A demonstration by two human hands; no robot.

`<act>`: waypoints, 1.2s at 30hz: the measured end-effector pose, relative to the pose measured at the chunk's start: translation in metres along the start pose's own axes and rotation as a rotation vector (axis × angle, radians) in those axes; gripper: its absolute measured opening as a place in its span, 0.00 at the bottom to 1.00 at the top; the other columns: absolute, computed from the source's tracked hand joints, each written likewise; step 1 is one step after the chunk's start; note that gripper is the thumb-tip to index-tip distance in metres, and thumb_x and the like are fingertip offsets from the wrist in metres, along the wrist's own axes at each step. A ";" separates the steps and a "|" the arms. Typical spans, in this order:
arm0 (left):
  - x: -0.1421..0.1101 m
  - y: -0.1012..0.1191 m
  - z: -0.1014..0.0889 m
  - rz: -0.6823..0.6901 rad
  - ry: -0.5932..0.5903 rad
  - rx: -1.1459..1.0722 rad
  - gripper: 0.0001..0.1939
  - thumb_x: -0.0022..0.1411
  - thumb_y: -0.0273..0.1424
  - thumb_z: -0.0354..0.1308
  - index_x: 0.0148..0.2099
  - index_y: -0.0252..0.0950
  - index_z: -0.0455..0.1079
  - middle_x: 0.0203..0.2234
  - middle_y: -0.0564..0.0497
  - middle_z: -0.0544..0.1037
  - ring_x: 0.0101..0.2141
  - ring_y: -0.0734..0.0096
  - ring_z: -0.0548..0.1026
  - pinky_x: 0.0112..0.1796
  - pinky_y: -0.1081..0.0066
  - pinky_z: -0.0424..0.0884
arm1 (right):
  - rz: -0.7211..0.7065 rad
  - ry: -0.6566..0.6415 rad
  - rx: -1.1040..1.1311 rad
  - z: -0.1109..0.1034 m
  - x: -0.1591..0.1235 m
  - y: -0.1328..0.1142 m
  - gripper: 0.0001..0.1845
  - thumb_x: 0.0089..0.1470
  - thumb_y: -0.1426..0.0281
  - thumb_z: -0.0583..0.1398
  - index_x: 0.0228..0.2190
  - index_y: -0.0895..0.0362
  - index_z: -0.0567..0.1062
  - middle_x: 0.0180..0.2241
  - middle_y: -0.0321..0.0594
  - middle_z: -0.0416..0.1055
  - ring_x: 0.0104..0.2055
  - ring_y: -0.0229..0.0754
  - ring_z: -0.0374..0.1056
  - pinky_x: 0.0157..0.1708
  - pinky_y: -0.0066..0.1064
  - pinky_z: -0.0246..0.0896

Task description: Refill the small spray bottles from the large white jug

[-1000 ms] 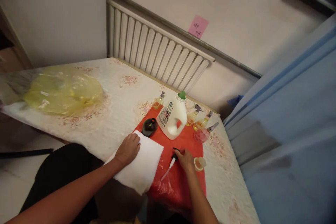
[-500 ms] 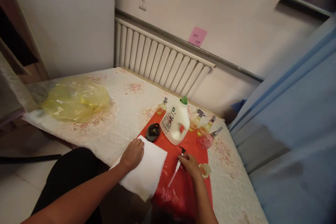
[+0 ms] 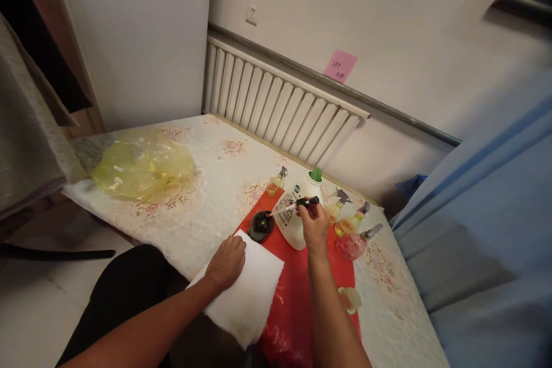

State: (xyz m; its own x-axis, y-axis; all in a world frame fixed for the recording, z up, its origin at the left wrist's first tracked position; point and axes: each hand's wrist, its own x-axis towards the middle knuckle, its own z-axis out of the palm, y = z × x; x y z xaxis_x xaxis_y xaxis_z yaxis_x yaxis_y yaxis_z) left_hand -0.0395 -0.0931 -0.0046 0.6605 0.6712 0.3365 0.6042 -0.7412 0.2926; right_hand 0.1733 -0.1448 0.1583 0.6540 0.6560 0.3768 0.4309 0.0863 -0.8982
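Observation:
My right hand (image 3: 314, 227) pinches a black-headed pump dispenser (image 3: 307, 202), held nearly level. Its pale tube points left, with its tip at the orange-rimmed mouth of a dark round bottle (image 3: 260, 229); whether it is inside I cannot tell. My left hand (image 3: 227, 261) lies on a sheet of white paper towel (image 3: 254, 287), its fingers resting near the top corner and its thumb hidden. Behind the pump stands a large white jug (image 3: 295, 233) with a green spout, partly covered by my right hand.
A red plastic sheet (image 3: 291, 293) lies under the bottles. Spray bottles with yellow liquid (image 3: 348, 224) and pink liquid (image 3: 351, 246) stand at right, another yellow one (image 3: 275, 183) behind. A small clear cup (image 3: 352, 299) is near my right forearm. A yellow bag (image 3: 142, 164) lies far left.
My right hand has lifted the pump dispenser from low over the red sheet, up and forward, turning its tube towards the dark bottle. My left hand stays on the paper towel. The view has shifted slightly.

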 end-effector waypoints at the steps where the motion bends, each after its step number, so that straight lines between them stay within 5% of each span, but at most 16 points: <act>1: 0.000 0.000 0.000 0.000 0.000 -0.006 0.09 0.66 0.24 0.48 0.41 0.36 0.69 0.40 0.44 0.72 0.44 0.56 0.67 0.48 0.57 0.66 | -0.044 -0.003 -0.046 0.005 0.003 -0.001 0.21 0.49 0.56 0.60 0.41 0.57 0.74 0.37 0.43 0.78 0.38 0.45 0.74 0.40 0.36 0.70; 8: -0.001 0.000 0.000 -0.001 -0.004 -0.021 0.09 0.67 0.25 0.47 0.40 0.36 0.69 0.40 0.44 0.71 0.44 0.56 0.67 0.48 0.58 0.66 | -0.170 -0.133 -0.248 0.032 0.002 0.004 0.09 0.52 0.63 0.60 0.32 0.54 0.74 0.31 0.38 0.76 0.33 0.43 0.70 0.38 0.32 0.64; 19: 0.001 0.001 -0.003 -0.003 -0.023 -0.009 0.09 0.67 0.24 0.47 0.41 0.36 0.69 0.40 0.44 0.72 0.43 0.56 0.68 0.48 0.58 0.66 | -0.167 -0.286 -0.364 0.063 -0.012 0.065 0.05 0.52 0.67 0.60 0.31 0.54 0.75 0.30 0.39 0.74 0.35 0.46 0.68 0.38 0.34 0.63; 22: 0.001 0.001 -0.003 0.004 -0.025 -0.001 0.09 0.67 0.24 0.48 0.42 0.35 0.70 0.40 0.43 0.72 0.44 0.56 0.67 0.48 0.57 0.66 | -0.153 -0.286 -0.356 0.064 -0.015 0.074 0.12 0.51 0.66 0.61 0.38 0.54 0.77 0.35 0.40 0.76 0.39 0.47 0.70 0.41 0.35 0.65; 27: 0.001 0.000 -0.001 0.021 -0.008 0.005 0.09 0.67 0.24 0.48 0.41 0.34 0.70 0.39 0.43 0.71 0.43 0.56 0.67 0.48 0.58 0.66 | -0.062 -0.253 -0.283 0.067 -0.022 0.085 0.38 0.42 0.66 0.68 0.56 0.54 0.69 0.47 0.42 0.76 0.47 0.48 0.72 0.48 0.38 0.67; 36: 0.002 0.001 -0.002 0.026 -0.008 0.003 0.09 0.66 0.23 0.48 0.41 0.34 0.70 0.39 0.43 0.72 0.43 0.56 0.67 0.47 0.58 0.66 | 0.001 -0.288 -0.331 0.077 -0.035 0.080 0.46 0.29 0.67 0.73 0.53 0.57 0.69 0.52 0.47 0.73 0.57 0.54 0.68 0.58 0.43 0.61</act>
State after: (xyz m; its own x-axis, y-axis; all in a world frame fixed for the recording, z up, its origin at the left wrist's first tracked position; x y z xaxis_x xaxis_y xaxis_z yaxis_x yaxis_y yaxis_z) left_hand -0.0389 -0.0926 -0.0025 0.6796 0.6519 0.3364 0.5884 -0.7583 0.2808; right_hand 0.1368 -0.1037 0.0559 0.4750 0.8421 0.2553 0.6373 -0.1291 -0.7598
